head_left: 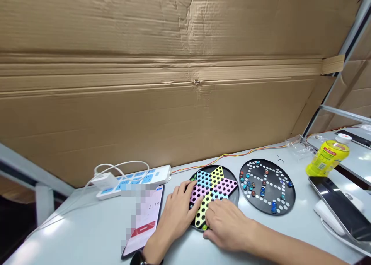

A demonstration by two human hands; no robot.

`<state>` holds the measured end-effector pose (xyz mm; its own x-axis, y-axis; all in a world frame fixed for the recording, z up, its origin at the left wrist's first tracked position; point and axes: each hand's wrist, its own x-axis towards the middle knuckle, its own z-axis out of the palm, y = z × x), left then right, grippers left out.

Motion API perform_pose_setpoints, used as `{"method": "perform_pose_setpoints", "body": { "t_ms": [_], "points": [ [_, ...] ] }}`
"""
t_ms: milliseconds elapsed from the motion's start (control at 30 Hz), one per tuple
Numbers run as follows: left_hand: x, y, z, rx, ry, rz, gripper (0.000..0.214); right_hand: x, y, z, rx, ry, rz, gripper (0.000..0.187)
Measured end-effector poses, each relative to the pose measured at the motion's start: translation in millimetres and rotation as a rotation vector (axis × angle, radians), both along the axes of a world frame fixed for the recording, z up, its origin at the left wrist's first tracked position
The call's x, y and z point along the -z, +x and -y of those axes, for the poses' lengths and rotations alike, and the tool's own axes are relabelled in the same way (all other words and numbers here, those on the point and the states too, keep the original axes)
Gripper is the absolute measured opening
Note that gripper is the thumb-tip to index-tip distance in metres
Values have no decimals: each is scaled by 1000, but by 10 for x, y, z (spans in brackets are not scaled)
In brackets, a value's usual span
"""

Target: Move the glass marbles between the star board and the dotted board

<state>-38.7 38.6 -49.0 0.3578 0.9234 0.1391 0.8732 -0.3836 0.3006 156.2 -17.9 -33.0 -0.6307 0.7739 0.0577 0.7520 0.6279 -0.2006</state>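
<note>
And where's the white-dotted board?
The white-dotted board lies right of centre in the head view, between the star-patterned board and yellow bottle.

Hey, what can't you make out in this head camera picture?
In the head view:
- Right hand: fingertips hidden behind its own knuckles; whether they grip anything is unclear.
- Star board: partly covered by it and the left hand.
- Lit screen: partly pixelated.
- Watch: cut off by the bottom edge.

Chinese checkers board (213, 192): round, black-edged, six-pointed star in yellow, pink and blue, dotted with dark holes. Lies flat on tabletop (98, 226), partly covered. Green marbles (205, 227) at near and far-left edges.
</note>
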Motion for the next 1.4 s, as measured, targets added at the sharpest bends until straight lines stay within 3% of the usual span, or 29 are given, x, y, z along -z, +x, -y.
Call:
{"method": "perform_pose_setpoints", "body": {
  "t_ms": [367,500,933,1167,1400],
  "points": [
    [35,-25,-17,19,52,-2,49,152,21,-65,-123,116,-15,32],
    [50,-28,-22,20,64,2,48,64,35,-18,-121,100,27,27],
    [15,-6,-15,16,35,-4,49,-323,219,-102,-95,-190,22,19],
    [1,4,-13,14,22,-10,50,-338,248,-92,-107,-130,93,19],
    [27,4,-23,18,44,-18,49,-345,175,-172,-189,-194,143,19]
  ]
}}
